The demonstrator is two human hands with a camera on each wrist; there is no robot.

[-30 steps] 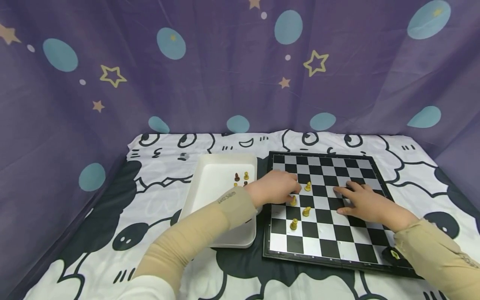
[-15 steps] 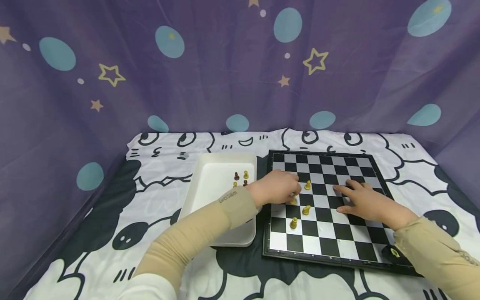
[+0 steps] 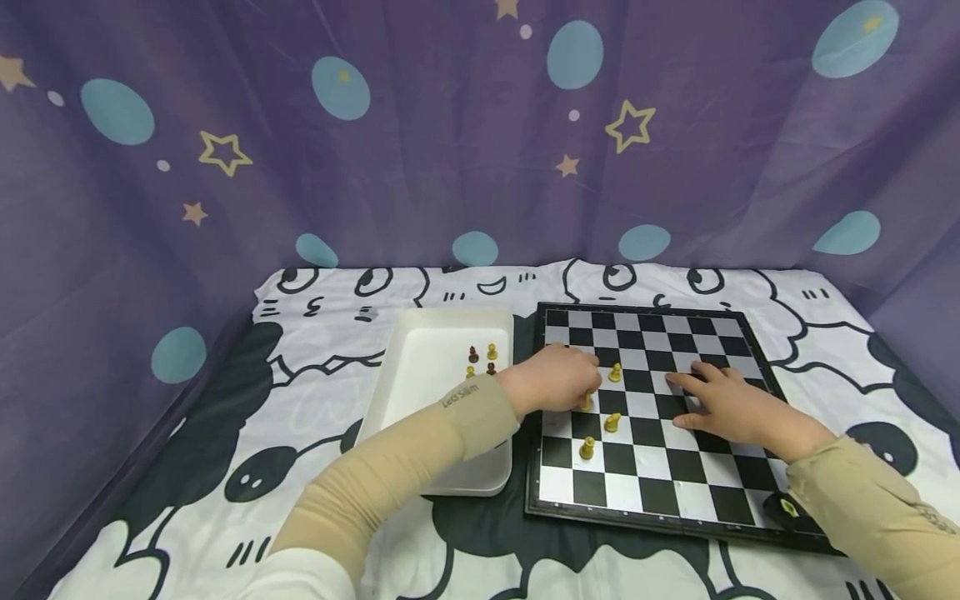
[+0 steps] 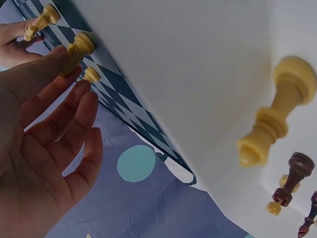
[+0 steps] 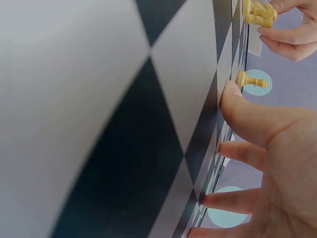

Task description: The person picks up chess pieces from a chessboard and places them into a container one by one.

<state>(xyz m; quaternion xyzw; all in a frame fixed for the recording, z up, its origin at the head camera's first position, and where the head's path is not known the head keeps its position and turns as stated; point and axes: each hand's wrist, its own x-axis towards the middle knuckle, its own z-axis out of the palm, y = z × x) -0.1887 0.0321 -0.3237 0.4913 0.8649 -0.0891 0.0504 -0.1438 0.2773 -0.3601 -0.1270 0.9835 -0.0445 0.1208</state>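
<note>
In the head view, my left hand (image 3: 557,379) reaches over the left part of a black-and-white chessboard (image 3: 651,460). Its thumb and forefinger pinch a small yellow chess piece (image 4: 79,48) standing on the board; the fingers hide its top, while the other fingers spread free. My right hand (image 3: 731,408) lies with spread fingers, tips touching the squares at the board's right side. Between the hands stands a yellow pawn-like piece (image 3: 615,372). Closer to me are a yellow knight (image 3: 612,422) and a yellow rook (image 3: 587,448).
Left of the board is a white tray (image 3: 405,400), partly under my left forearm, with several yellow and dark red pieces (image 3: 473,355) at its right side. A black object with a yellow mark (image 3: 786,510) sits at the board's near right corner. A purple curtain (image 3: 450,150) hangs behind.
My left hand has turned slightly at the wrist, its fingers now lower over the same yellow piece. The right hand and the other pieces have stayed put.
</note>
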